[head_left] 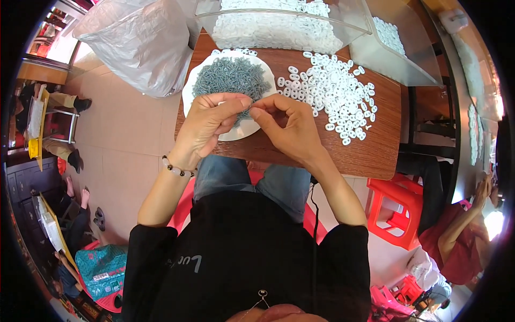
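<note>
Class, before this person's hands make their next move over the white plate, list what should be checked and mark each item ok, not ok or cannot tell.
1. Left hand and right hand meet fingertip to fingertip over the plate: ok.
2. A small piece is pinched between them: cannot tell, it is too small to make out.
3. White plate holds a heap of grey metal pieces close to the hands: ok.
4. Loose white rings lie on the wooden table, beside the right hand: ok.
5. Clear bin of white rings stands behind the plate: ok.
</note>
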{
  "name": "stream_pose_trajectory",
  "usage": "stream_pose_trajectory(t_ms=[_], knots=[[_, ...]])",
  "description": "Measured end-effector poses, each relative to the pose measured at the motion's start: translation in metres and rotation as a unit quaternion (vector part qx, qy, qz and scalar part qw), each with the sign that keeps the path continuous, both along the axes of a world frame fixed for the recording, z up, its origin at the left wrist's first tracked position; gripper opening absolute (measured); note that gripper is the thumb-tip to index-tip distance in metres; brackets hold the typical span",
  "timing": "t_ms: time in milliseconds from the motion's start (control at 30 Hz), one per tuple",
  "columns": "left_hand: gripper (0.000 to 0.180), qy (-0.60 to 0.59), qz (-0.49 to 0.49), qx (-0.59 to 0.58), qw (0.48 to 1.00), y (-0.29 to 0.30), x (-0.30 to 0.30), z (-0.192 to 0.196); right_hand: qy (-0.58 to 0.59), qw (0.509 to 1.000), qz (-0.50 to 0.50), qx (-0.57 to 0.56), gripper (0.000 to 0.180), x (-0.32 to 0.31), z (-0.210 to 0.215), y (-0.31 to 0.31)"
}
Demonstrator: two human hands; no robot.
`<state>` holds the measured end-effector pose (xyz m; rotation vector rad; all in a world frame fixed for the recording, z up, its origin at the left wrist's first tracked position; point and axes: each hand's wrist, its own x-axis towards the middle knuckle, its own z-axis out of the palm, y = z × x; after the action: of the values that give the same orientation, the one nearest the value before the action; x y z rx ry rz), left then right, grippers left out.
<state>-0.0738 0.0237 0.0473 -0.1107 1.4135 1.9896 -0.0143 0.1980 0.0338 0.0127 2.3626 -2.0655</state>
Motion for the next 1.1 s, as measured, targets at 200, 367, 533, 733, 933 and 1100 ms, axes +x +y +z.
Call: stream_pose_trajectory(t_ms=[200,367,533,733,933,1100], knots=[[0.015,0.036,0.046,-0.013,0.998,0.001,0.006,-0.006,-0.008,1.0,-0.008,0.009,0.013,-0.005,0.003,-0.009],[0.015,0.049,0.048,-0.017,0.997,-0.004,0.007,-0.009,0.007,1.0,0.007,0.006,0.01,-0.01,-0.001,-0.011],[0.019,0.023,0.054,0.024,0.998,-0.01,0.006,-0.01,0.003,1.0,0.009,-0.003,0.011,-0.013,0.0,-0.016],[0.021,0.047,0.049,0.039,0.997,-0.013,0.007,-0.013,-0.007,0.998,0.039,-0.039,0.012,-0.017,0.002,-0.015],[0.018,0.172,0.02,-0.073,0.982,-0.011,0.012,-0.001,0.03,0.995,0.088,-0.045,0.011,-0.02,-0.003,-0.012],[0.015,0.172,0.06,-0.075,0.98,-0.011,0.012,-0.005,0.005,0.994,0.084,-0.072,0.012,-0.021,0.001,-0.013]])
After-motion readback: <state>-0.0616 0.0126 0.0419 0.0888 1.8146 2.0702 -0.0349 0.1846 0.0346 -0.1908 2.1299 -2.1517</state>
